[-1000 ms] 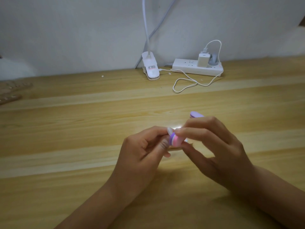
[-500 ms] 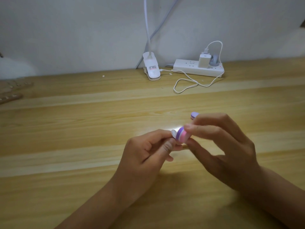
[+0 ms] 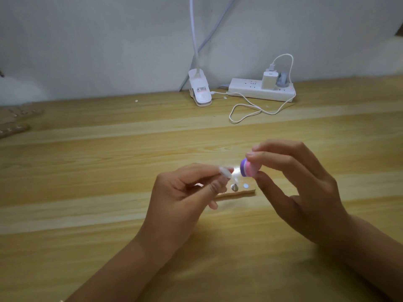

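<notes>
Left hand pinches a clear disc between thumb and forefinger, just beside the right hand, whose fingertips nip a pink-and-purple stack. A small gap parts the two pieces. Right under the fingertips sits a wooden block with a metal peg. The smart play here, I'd say: grip each piece by its rim, keep the faces square, and stay low over the block so a slip costs little.
</notes>
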`<state>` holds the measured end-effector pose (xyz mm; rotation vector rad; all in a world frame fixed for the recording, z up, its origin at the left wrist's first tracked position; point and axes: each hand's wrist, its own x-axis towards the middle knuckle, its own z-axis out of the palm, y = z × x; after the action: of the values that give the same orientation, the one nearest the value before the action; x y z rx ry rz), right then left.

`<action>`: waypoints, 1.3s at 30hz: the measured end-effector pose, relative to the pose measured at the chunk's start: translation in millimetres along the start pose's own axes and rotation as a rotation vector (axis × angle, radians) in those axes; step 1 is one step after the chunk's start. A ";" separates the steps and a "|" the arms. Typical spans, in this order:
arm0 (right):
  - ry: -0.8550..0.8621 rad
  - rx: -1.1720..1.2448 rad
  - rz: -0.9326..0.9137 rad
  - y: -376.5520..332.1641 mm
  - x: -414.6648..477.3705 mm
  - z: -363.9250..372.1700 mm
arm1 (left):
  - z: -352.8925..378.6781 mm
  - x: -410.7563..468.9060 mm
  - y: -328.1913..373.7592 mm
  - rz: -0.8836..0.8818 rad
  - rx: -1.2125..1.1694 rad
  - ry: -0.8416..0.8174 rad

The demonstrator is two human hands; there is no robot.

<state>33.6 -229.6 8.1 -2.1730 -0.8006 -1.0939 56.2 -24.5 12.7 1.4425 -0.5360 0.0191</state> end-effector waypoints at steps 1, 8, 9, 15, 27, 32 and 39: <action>0.005 -0.002 -0.001 -0.1 0.4 -0.7 | -0.8 0.4 0.4 -0.025 -0.028 0.003; -0.067 -0.014 -0.100 -5.1 -5.5 5.1 | 2.0 -1.1 0.9 -0.098 -0.142 -0.083; -0.070 -0.026 -0.088 -1.7 -4.3 3.6 | 1.6 -1.5 1.4 -0.108 -0.149 -0.091; -0.020 -0.007 -0.064 -3.9 -2.7 -0.9 | 0.5 -1.6 5.6 -0.162 -0.164 -0.109; -0.090 -0.008 -0.124 -4.2 -7.8 1.9 | -0.8 -1.9 5.7 -0.187 -0.170 -0.212; -0.043 -0.076 -0.038 7.8 0.4 -5.7 | -1.5 -1.7 3.3 -0.160 -0.112 -0.207; -0.149 -0.105 -0.113 7.0 -0.5 -0.8 | -0.3 -1.8 -0.1 -0.131 -0.047 -0.188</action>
<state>38.0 -234.9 6.4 -2.3435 -0.9623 -1.0600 54.7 -23.7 11.9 1.4384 -0.5900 -0.2336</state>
